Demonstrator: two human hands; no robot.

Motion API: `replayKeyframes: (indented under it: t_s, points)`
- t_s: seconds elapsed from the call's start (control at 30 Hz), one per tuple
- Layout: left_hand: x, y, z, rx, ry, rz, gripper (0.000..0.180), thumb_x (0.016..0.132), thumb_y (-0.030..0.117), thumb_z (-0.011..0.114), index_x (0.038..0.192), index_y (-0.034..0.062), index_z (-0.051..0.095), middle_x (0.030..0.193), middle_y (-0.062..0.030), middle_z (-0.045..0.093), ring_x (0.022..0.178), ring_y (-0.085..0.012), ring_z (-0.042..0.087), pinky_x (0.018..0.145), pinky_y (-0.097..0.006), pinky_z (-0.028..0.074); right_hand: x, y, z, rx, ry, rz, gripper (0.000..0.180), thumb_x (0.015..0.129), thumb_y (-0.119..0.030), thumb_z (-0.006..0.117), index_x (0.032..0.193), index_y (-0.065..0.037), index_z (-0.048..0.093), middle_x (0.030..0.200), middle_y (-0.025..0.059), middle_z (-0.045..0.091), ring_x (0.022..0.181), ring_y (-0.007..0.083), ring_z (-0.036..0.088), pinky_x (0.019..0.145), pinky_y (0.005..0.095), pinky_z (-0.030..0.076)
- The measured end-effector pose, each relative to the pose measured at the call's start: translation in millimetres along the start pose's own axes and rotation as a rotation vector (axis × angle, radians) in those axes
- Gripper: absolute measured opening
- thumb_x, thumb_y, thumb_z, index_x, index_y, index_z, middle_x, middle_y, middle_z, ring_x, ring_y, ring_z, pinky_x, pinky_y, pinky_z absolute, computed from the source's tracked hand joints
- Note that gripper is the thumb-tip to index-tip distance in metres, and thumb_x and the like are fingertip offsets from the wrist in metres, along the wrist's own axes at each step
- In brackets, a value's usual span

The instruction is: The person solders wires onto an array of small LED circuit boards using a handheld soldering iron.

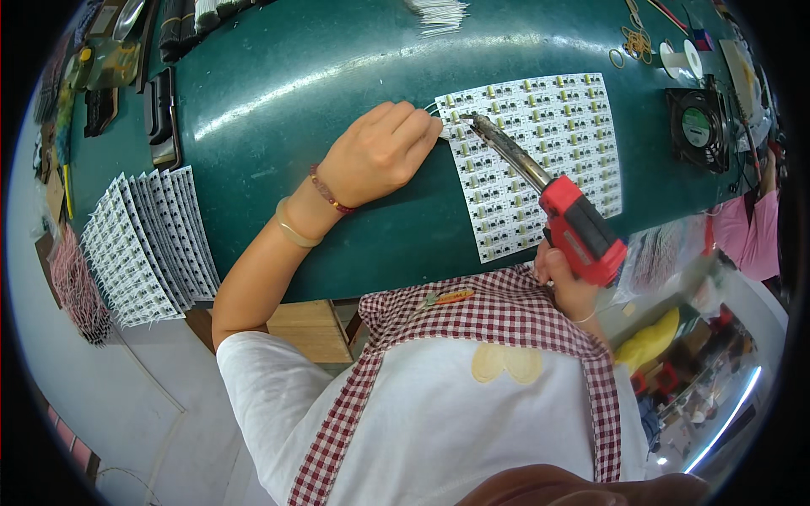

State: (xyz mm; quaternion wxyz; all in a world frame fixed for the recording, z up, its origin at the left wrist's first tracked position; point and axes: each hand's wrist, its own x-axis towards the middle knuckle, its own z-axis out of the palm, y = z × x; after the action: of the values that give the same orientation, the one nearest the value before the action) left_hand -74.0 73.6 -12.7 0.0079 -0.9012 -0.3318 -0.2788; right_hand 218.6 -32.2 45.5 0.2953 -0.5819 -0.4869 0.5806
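Observation:
A white circuit board panel [553, 181] with rows of small components lies on the green table. By its upper left corner, my left hand [384, 150] is closed in a pinch on thin white wire [432, 108], which shows in part past the fingers. A red and black soldering gun [582, 228] is held in my right hand [567, 282], below the panel's right side. Its metal tip reaches over the panel's upper left part, close to my left fingertips. Whether the tip touches the board I cannot tell.
More circuit board panels [143, 244] stand fanned at the table's left edge, beside bundled pinkish wires [76, 287]. White wires [440, 15] lie at the far edge. A black fan [699, 126], a white spool [680, 59] and rubber bands [637, 44] are at the right. Someone's pink sleeve [747, 234] shows there.

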Motion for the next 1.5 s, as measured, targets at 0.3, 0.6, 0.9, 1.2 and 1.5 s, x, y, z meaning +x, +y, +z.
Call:
replayKeyframes:
  t_s: [0.3, 0.6, 0.9, 1.2, 1.5]
  points:
    - [-7, 24, -9, 0.004, 0.020, -0.104, 0.030, 0.073, 0.002, 0.063, 0.102, -0.0022, 0.067, 0.076, -0.0058, 0.053, 0.064, -0.0185, 0.052, 0.056, -0.030, 0.043, -2, -5, -3, 0.173, -0.017, -0.024, 0.019, 0.093, -0.012, 0.058, 0.077, -0.001, 0.056, 0.065, 0.0005, 0.053, 0.057, 0.0088, 0.050, 0.053, 0.0246, 0.041]
    - [-6, 22, -4, -0.011, -0.009, -0.089, 0.026, 0.074, 0.002, 0.062, 0.099, -0.0052, 0.065, 0.076, -0.0057, 0.048, 0.068, -0.0178, 0.050, 0.060, -0.029, 0.043, 1, 1, -3, 0.041, -0.080, 0.051, 0.020, 0.094, -0.019, 0.057, 0.095, 0.001, 0.052, 0.064, 0.0030, 0.051, 0.056, 0.0095, 0.047, 0.053, 0.0244, 0.040]
    - [-3, 22, -4, 0.002, 0.004, -0.104, 0.024, 0.074, 0.002, 0.063, 0.097, -0.0047, 0.065, 0.077, -0.0056, 0.048, 0.069, -0.0179, 0.050, 0.062, -0.029, 0.043, 0, 16, -11, -0.039, -0.133, -0.007, 0.011, 0.092, -0.013, 0.061, 0.093, -0.002, 0.063, 0.075, -0.0005, 0.057, 0.067, 0.0093, 0.053, 0.062, 0.0262, 0.045]
    - [-5, 22, -2, -0.033, 0.015, -0.161, 0.028, 0.073, 0.002, 0.063, 0.100, -0.0015, 0.066, 0.077, -0.0062, 0.051, 0.067, -0.0194, 0.052, 0.059, -0.031, 0.044, -3, 11, -11, -0.023, -0.115, -0.015, 0.011, 0.092, -0.012, 0.061, 0.090, -0.002, 0.062, 0.074, 0.0008, 0.057, 0.067, 0.0103, 0.054, 0.061, 0.0265, 0.045]
    - [-7, 20, -4, -0.112, 0.023, -0.177, 0.030, 0.070, -0.003, 0.062, 0.099, -0.0010, 0.066, 0.078, -0.0074, 0.054, 0.068, -0.0215, 0.053, 0.060, -0.032, 0.044, -4, 1, -9, 0.073, -0.102, 0.023, 0.014, 0.093, -0.014, 0.059, 0.085, -0.002, 0.059, 0.070, -0.0007, 0.052, 0.063, 0.0092, 0.050, 0.059, 0.0265, 0.042]
